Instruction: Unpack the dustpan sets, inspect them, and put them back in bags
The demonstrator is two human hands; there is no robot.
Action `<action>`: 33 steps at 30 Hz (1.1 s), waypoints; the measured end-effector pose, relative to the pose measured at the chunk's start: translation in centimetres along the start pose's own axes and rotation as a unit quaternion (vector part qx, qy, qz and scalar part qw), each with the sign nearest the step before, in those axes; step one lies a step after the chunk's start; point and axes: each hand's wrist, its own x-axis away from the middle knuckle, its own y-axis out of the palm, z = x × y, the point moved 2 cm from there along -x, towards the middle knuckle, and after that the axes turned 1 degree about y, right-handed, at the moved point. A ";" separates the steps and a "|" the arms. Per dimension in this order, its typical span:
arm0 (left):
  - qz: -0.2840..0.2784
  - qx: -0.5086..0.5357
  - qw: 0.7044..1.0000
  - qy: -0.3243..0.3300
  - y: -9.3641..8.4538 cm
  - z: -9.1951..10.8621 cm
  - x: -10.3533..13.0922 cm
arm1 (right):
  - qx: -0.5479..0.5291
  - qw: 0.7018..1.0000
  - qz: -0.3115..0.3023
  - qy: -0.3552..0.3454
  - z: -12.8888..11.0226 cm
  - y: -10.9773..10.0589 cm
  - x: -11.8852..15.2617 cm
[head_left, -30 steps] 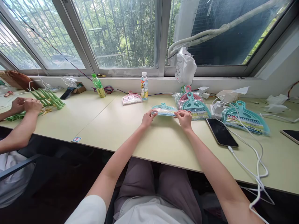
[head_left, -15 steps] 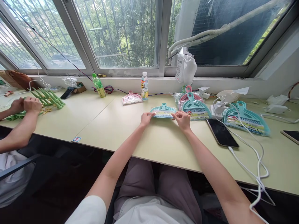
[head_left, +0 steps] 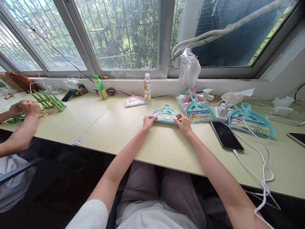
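A small teal dustpan-and-brush set [head_left: 165, 114], moulded plastic sealed in a glossy clear bag, lies flat on the pale green worktop [head_left: 133, 140]. It is fan-shaped, its short handle pointing away toward the window and its wide straight edge facing the person; its long axis runs left to right between the two hands. The left hand [head_left: 149, 121] has its fingers closed on the bag's left corner, thumb on top. The right hand [head_left: 182, 123] pinches the right corner, its fingers [head_left: 178, 118] together on the crinkled film.

Just beyond the right fingers lies a stack of bagged sets [head_left: 197, 109], teal on top with a pink handle showing behind. Farther right of them, a dark smartphone [head_left: 226, 135] lies flat with a white cable [head_left: 257, 162] looping off its near end, and beyond it sits a larger teal set [head_left: 250, 121] in its bag. Beyond the left fingers, a pink set [head_left: 134, 100] lies beside an upright clear bottle [head_left: 147, 88] with a yellow label and pale liquid inside; a green bottle [head_left: 100, 87] leans farther left. A white plastic bag [head_left: 188, 68] rests against the window frame.

Far left of the left fingers, another person's hands [head_left: 23, 108] rest by a row of green plastic sticks [head_left: 49, 100].
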 end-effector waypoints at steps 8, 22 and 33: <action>-0.024 0.047 0.999 -0.008 0.0 0.8 0.6 | 0.063 0.998 -0.025 0.011 -0.4 0.0 -0.1; -0.078 0.116 0.985 -0.105 -0.9 0.0 -1.6 | 0.029 0.985 -0.082 0.149 -1.0 -0.7 0.0; -0.082 0.115 0.984 -0.110 -0.4 -0.3 -1.1 | -0.120 0.975 -0.040 0.184 0.8 -0.2 -0.3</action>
